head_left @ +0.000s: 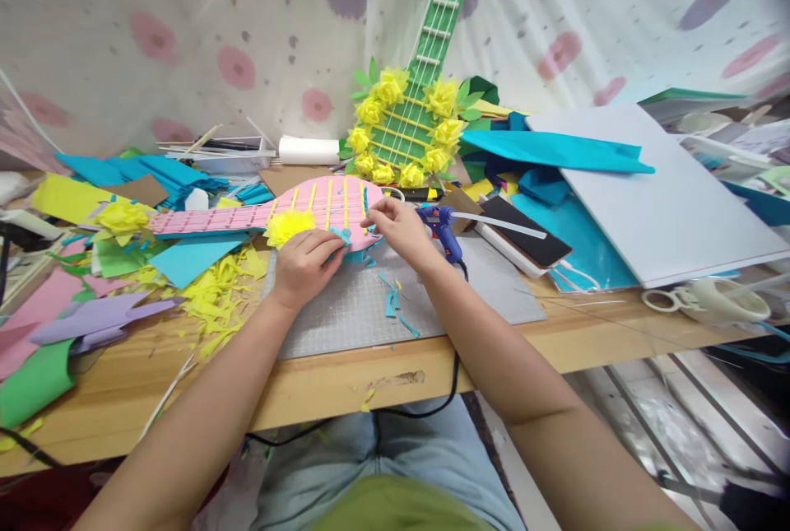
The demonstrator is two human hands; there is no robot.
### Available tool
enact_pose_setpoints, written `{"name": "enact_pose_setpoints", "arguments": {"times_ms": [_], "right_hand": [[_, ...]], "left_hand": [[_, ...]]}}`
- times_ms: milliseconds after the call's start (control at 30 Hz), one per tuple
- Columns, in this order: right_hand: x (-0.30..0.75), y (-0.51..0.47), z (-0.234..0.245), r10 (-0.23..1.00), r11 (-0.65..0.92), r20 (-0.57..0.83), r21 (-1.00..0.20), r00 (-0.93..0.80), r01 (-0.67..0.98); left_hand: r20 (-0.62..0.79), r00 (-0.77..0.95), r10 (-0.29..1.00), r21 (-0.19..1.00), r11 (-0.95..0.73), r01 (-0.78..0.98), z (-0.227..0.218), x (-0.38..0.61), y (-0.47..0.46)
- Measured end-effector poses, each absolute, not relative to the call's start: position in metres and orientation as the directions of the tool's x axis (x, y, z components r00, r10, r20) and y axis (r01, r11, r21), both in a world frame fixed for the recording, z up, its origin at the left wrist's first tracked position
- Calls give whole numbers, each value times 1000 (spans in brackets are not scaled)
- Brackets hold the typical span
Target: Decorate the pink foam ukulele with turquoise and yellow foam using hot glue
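Note:
A pink paper guitar (pixel 314 192) with yellow strips and thin strings lies flat, its neck pointing left. My left hand (pixel 309 266) rests at its near edge, fingers curled together at a small blue paper piece (pixel 341 236). Beside that hand, a yellow paper flower (pixel 290 227) sits on the guitar's body. At the body's right end, my right hand (pixel 398 225) has its fingertips pinched together; what they hold, if anything, is too small to make out. A grey cutting mat (pixel 358 325) with blue scraps (pixel 391 300) lies under and in front of the guitar.
A blue glue gun (pixel 443 230) with a glue stick lies just right of my right hand, its cord hanging over the table edge. Behind stands a green guitar (pixel 404 132) with yellow flowers. A phone (pixel 524 230), white board (pixel 666 202) and yellow shreds (pixel 216 296) lie around.

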State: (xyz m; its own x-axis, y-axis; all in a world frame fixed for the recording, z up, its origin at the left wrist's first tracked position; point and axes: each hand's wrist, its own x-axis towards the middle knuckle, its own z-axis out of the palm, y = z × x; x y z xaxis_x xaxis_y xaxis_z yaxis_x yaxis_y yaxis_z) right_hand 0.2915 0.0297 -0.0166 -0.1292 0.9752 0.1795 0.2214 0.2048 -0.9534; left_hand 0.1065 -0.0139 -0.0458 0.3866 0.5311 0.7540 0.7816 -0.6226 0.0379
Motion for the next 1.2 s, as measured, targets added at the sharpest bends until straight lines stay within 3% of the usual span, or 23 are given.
{"name": "enact_pose_setpoints", "arguments": {"times_ms": [167,367,500,667,900,1200], "right_hand": [[313,40,-14,950,304,314,-920,0,246],[329,46,-23,969,245,242,-936,-42,253],[326,48,-35,978,205,203,-894,-47,398],[314,45,-38,972,196,234,-758,-21,622],[309,51,-42,997,70,72,-839,-18,540],[311,60,-51,999,36,46,-917,16,398]], "left_hand": [[844,277,460,57,-590,806,-40,102,-16],[822,83,563,246,-482,841,-22,102,-11],[728,-78,681,451,-390,803,-2,108,5],[509,-126,852,621,-261,739,12,111,28],[470,-109,876,617,-238,751,15,120,29],[446,-92,890,620,-234,749,13,122,26]]}}
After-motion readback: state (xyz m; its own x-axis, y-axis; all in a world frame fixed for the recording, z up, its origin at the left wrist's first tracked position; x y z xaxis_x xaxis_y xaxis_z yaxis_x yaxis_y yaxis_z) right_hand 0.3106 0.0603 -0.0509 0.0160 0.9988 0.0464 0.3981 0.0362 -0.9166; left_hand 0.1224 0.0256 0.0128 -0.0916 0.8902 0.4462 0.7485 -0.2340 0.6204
